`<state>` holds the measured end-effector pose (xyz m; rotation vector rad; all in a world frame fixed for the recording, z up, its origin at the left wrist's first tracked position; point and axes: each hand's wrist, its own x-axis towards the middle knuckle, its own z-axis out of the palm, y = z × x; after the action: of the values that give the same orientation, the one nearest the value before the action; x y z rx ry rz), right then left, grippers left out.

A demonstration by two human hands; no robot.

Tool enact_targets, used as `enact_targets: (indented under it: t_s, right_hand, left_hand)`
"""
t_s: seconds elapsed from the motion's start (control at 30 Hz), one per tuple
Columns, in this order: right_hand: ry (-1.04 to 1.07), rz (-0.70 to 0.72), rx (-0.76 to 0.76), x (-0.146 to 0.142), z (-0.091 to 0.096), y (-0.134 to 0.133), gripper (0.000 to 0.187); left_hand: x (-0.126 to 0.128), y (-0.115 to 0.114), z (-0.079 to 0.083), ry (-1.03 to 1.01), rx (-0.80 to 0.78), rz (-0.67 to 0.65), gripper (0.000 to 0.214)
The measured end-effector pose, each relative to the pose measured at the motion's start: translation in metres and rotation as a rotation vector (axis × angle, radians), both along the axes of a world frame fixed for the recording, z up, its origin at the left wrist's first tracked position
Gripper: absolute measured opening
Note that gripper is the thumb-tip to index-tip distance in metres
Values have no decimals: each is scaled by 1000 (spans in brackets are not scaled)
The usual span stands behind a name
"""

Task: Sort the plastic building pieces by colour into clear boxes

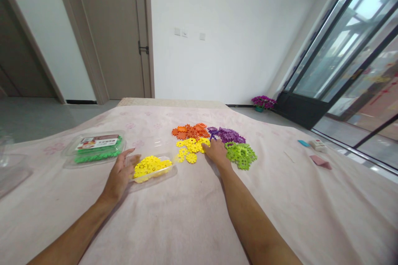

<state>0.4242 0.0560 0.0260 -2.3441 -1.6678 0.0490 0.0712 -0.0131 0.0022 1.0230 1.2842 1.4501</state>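
My left hand (121, 174) grips the left end of a clear plastic box (174, 170), with its thumb and fingers about the rim. Yellow snowflake discs (151, 166) fill that box. On the cloth to its right lies a loose pile of more yellow snowflake discs (191, 158). My right hand (216, 152) is at the right edge of this pile, its fingers bent down on the yellow discs and partly hidden. Close around it are piles of orange pieces (188, 131), purple pieces (230, 135) and light green pieces (241, 155).
A lidded clear box (99, 148) of green pieces stands at the left. Another clear plastic container (14, 169) is at the far left edge. A pink cloth (186, 223) covers the table. Small blue (303, 143), white (317, 145) and pink (321, 161) items lie on the right.
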Motion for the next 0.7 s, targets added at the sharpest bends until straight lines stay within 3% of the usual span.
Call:
enact_targets:
  t_s: [0.2, 0.37, 0.7]
  right_hand:
    - [158, 5, -23, 4, -2, 7, 55]
    - [257, 28, 11, 7, -8, 14, 66]
    - [349, 41, 145, 0, -19, 19, 46]
  left_hand:
    - [-1, 1, 1, 14, -1, -5, 67]
    - [0, 0, 1, 2, -8, -14, 69]
    - [-4, 3, -6, 8, 10, -18, 68]
